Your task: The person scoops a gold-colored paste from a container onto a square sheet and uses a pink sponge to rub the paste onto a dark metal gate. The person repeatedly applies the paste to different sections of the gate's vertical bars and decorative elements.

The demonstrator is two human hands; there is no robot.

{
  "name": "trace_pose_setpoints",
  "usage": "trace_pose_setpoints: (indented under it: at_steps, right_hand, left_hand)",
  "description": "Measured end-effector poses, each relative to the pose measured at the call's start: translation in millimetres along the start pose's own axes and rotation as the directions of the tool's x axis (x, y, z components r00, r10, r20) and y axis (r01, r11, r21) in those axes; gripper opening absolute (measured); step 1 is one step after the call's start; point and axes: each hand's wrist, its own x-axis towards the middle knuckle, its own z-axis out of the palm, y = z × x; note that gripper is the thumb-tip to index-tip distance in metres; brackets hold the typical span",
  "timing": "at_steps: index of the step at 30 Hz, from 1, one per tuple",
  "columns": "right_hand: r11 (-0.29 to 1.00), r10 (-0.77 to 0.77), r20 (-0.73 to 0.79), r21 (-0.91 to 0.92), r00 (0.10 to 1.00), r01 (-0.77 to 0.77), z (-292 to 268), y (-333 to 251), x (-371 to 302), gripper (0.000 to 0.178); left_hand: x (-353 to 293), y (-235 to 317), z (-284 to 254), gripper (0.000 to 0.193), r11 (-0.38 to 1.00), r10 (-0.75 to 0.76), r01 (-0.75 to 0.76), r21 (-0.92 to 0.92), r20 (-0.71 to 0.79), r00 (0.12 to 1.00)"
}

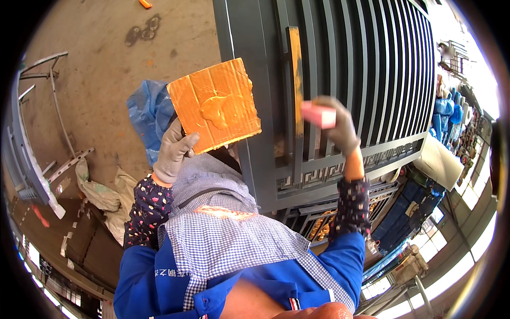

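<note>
My left hand point(174, 150), in a grey work glove, grips the lower left corner of a square cardboard piece point(194, 87). Orange-gold paint covers its face, with a wet pool point(218, 111) near the middle. In my right hand point(341, 125), also gloved and slightly blurred, is a pink sponge block point(319, 115). The block is beside a dark grey metal gate point(255, 95), right by an upright bar point(295, 80) whose upper part is streaked with gold paint. Whether the sponge touches that bar I cannot tell.
Blue plastic sheeting point(149, 106) lies left of the cardboard. Beyond it stands a metal frame point(53, 90) on the brown floor, near pale sacks point(106, 196). Another gate with gold ornaments point(324, 231) lies under the near edge. Rolled white material point(438, 162) is at the right.
</note>
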Motion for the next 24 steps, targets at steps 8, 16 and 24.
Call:
trace_pose_setpoints:
  at_steps: [8,16,24]
  right_hand:
    - [0.997,-0.059,-0.144,0.04,0.988,0.065,-19.5,34.4,146.2,0.036]
    - [0.997,-0.078,-0.005,-0.028,0.997,0.078,-10.2,26.2,75.9,0.034]
    - [0.984,0.016,0.257,-0.177,0.966,0.031,3.7,15.3,-60.2,0.042]
  left_hand:
    - [0.2,3.6,1.8,0.052,0.999,0.028,-0.028,-0.016,-0.02,0.999]
    - [1.7,4.6,4.6,0.05,0.998,0.011,-0.013,-0.062,-0.025,1.0]
    - [1.0,4.8,4.7,0.052,1.0,-0.007,0.007,0.008,-0.016,1.0]
